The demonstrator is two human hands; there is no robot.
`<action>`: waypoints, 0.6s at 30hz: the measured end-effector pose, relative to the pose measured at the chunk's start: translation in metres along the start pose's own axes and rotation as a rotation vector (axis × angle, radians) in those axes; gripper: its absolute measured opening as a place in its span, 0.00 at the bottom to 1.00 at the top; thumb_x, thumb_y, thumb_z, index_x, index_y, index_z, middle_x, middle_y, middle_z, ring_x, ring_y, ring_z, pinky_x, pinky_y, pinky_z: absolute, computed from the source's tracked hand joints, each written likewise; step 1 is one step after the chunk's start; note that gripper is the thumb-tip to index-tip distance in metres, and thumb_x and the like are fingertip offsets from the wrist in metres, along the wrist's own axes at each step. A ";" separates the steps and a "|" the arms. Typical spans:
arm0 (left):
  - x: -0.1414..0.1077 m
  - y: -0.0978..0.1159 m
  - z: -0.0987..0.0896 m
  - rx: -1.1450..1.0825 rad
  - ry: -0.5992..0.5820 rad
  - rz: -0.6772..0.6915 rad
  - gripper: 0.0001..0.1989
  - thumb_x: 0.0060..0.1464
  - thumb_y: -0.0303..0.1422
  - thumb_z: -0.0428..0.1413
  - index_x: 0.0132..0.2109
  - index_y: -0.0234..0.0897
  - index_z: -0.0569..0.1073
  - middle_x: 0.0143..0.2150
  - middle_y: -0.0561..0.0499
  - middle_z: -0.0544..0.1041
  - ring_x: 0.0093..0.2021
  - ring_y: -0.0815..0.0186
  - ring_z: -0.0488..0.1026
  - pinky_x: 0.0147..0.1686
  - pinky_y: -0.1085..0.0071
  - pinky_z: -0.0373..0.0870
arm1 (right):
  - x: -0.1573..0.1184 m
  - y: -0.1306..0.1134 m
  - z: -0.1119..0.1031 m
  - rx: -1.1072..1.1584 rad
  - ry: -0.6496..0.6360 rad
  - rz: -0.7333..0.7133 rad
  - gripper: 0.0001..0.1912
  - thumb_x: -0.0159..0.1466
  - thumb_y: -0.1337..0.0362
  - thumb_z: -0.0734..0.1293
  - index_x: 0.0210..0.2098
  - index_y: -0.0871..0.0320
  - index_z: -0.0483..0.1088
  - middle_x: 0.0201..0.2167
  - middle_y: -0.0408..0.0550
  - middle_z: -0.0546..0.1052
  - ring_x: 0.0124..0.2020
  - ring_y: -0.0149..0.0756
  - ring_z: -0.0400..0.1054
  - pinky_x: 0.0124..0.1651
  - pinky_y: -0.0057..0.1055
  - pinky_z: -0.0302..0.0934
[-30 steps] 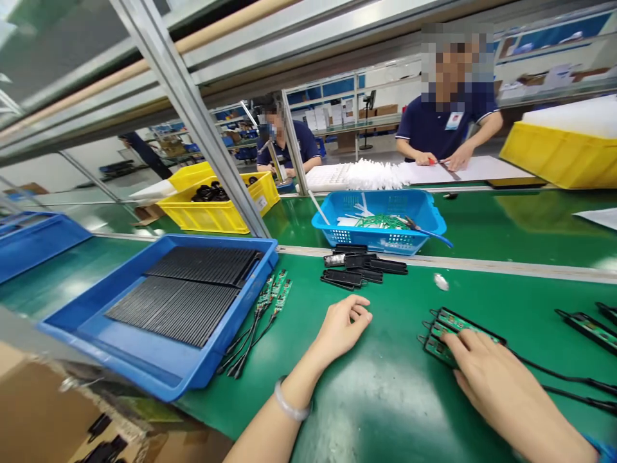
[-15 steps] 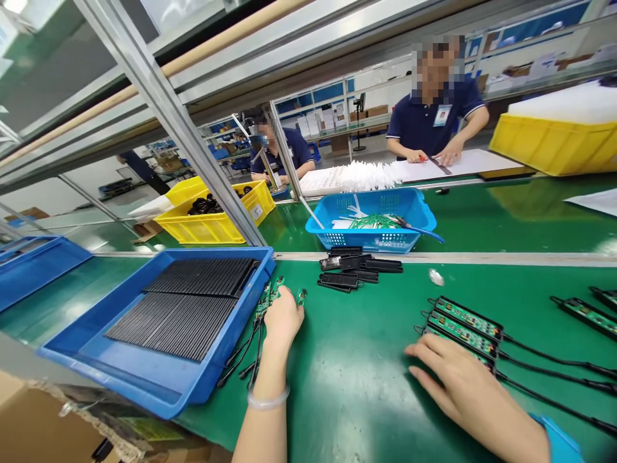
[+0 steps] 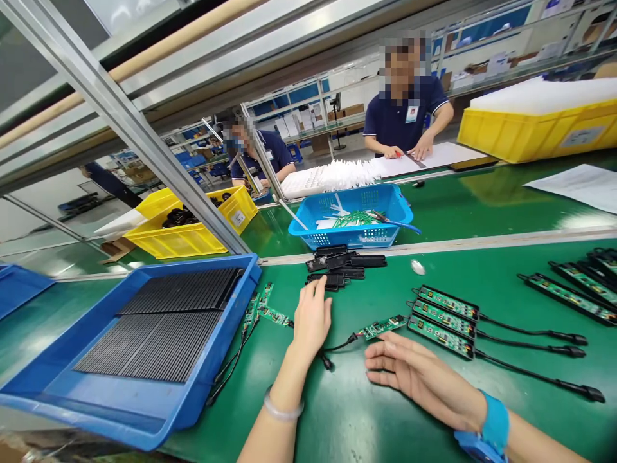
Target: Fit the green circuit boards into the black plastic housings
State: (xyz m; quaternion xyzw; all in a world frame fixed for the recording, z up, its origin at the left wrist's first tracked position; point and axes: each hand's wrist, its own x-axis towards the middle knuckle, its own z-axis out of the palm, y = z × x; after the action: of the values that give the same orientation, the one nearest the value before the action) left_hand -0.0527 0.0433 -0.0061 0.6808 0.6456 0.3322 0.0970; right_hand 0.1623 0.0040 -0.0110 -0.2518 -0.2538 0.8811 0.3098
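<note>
My left hand (image 3: 312, 318) reaches with extended fingers to the near edge of a pile of black plastic cases (image 3: 332, 260). Its fingertips overlap the closest case; a firm grip does not show. My right hand (image 3: 417, 373) has its fingers loosely stretched and slightly apart. Along its uppermost finger lies a green circuit board (image 3: 383, 326), whose black cable runs left toward my left wrist. Just beyond, several black cases with boards fitted (image 3: 443, 315) sit side by side, cables pointing right. More loose circuit boards (image 3: 265, 308) lie left of my left hand.
A blue tray (image 3: 159, 418) with rows of black strips stands at the left. Behind the pile is a blue basket (image 3: 351, 238) with white and green pieces. Yellow bins (image 3: 178, 241) and two co-workers (image 3: 402, 122) are farther back. More fitted cases (image 3: 569, 299) lie right.
My left hand has moved from the loose boards right to the black cases. One board with its cable now lies by my right hand, which has turned and shifted left. The view has shifted too.
</note>
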 end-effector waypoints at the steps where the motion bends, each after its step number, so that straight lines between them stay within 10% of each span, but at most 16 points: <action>1: 0.003 -0.006 0.002 0.136 0.051 0.049 0.20 0.55 0.23 0.49 0.54 0.36 0.66 0.54 0.39 0.67 0.56 0.53 0.65 0.53 0.52 0.65 | 0.000 -0.001 0.000 -0.010 0.036 -0.016 0.07 0.62 0.60 0.67 0.34 0.58 0.70 0.39 0.49 0.76 0.42 0.38 0.69 0.51 0.42 0.60; 10: 0.009 -0.017 -0.002 0.221 0.084 0.031 0.04 0.50 0.24 0.56 0.31 0.36 0.71 0.43 0.43 0.68 0.49 0.52 0.65 0.49 0.52 0.66 | 0.003 -0.014 -0.004 0.105 0.160 -0.173 0.12 0.55 0.57 0.73 0.31 0.58 0.73 0.33 0.45 0.75 0.37 0.32 0.67 0.43 0.31 0.63; 14: 0.003 -0.010 -0.004 0.127 0.102 -0.009 0.06 0.52 0.27 0.56 0.28 0.36 0.68 0.46 0.42 0.68 0.55 0.50 0.62 0.53 0.52 0.61 | 0.003 -0.017 -0.004 0.125 0.195 -0.195 0.14 0.56 0.51 0.71 0.31 0.55 0.72 0.24 0.40 0.71 0.28 0.29 0.64 0.36 0.27 0.60; 18: -0.004 0.006 -0.002 -0.051 0.089 -0.083 0.05 0.52 0.31 0.56 0.37 0.38 0.67 0.37 0.49 0.71 0.40 0.61 0.70 0.41 0.63 0.69 | 0.001 -0.017 -0.001 -0.189 0.272 -0.197 0.17 0.62 0.50 0.64 0.38 0.58 0.73 0.17 0.38 0.62 0.21 0.27 0.53 0.26 0.25 0.52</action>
State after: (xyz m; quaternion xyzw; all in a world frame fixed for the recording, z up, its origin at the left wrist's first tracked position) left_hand -0.0492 0.0381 -0.0022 0.6351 0.6684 0.3742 0.0990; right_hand 0.1695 0.0168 -0.0016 -0.3705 -0.3146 0.7766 0.4008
